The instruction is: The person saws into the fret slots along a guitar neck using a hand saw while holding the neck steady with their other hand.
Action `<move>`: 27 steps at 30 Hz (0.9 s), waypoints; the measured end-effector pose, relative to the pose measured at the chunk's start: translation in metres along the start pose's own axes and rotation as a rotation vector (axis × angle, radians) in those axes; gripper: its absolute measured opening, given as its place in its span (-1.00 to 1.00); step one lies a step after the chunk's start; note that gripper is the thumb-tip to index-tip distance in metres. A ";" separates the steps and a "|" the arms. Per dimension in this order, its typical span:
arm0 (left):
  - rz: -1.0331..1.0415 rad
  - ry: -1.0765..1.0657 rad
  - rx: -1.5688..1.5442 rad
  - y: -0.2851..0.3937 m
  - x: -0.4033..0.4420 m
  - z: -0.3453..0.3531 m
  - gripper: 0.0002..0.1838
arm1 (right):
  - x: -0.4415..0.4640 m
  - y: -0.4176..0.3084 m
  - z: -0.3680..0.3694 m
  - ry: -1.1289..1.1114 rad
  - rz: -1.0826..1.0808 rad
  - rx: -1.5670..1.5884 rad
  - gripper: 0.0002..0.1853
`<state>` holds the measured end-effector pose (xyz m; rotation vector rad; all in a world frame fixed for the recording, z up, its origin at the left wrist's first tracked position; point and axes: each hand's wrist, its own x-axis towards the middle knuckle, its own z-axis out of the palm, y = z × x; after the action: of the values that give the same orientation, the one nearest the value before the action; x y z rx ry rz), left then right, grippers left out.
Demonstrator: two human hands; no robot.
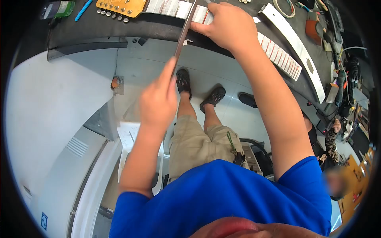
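A guitar neck lies along the dark bench, its fretboard covered in pale tape between the frets. At its left end is the yellowish wooden headstock with metal tuners. My left hand, somewhat blurred, is closed around the lower end of a long narrow file. The file slants up across the neck and runs out of the top of the view. Just right of the file, my right hand grips the neck, thumb on the near edge; some fingertips are hidden. More taped frets show beyond my right forearm.
A long silver metal bar lies right of the neck. A blue pen-like stick and a green-labelled bottle are at upper left. Tools and cables crowd the right side, where another person's hand shows. Below is the bench's near edge.
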<state>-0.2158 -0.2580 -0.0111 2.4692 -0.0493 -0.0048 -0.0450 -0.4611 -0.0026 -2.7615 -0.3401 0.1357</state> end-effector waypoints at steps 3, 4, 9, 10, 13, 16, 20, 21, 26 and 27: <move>0.087 0.068 -0.037 -0.011 -0.015 0.002 -0.42 | 0.001 0.003 0.006 0.064 0.008 -0.013 -0.40; 0.080 0.067 -0.032 -0.008 -0.011 0.001 -0.41 | -0.001 0.001 0.008 0.073 -0.007 -0.021 -0.40; 0.103 0.037 0.093 0.025 0.121 0.022 -0.55 | 0.002 0.003 0.014 0.040 0.011 -0.015 -0.39; 0.123 0.049 0.111 0.025 0.124 0.025 -0.56 | 0.000 0.005 0.016 0.040 0.005 -0.021 -0.39; 0.046 0.006 0.046 0.012 0.061 0.012 -0.50 | 0.004 0.004 0.012 0.036 0.002 -0.044 -0.38; 0.013 -0.007 0.011 -0.006 -0.016 -0.005 -0.47 | 0.003 0.005 0.012 0.037 0.013 -0.034 -0.37; 0.022 -0.003 0.016 0.004 0.006 -0.004 -0.49 | -0.002 -0.001 0.004 0.025 0.011 -0.026 -0.37; 0.029 -0.011 0.036 0.009 0.037 0.001 -0.50 | -0.002 -0.003 0.002 0.032 0.009 -0.024 -0.36; 0.074 0.062 0.048 0.017 0.084 0.020 -0.54 | -0.002 0.003 0.014 -0.014 0.014 -0.056 -0.37; 0.067 0.055 -0.001 0.009 0.059 0.018 -0.53 | 0.003 0.003 0.012 -0.013 0.013 -0.066 -0.37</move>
<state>-0.1579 -0.2785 -0.0196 2.4639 -0.1088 0.0917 -0.0430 -0.4594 -0.0154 -2.8292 -0.3355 0.1477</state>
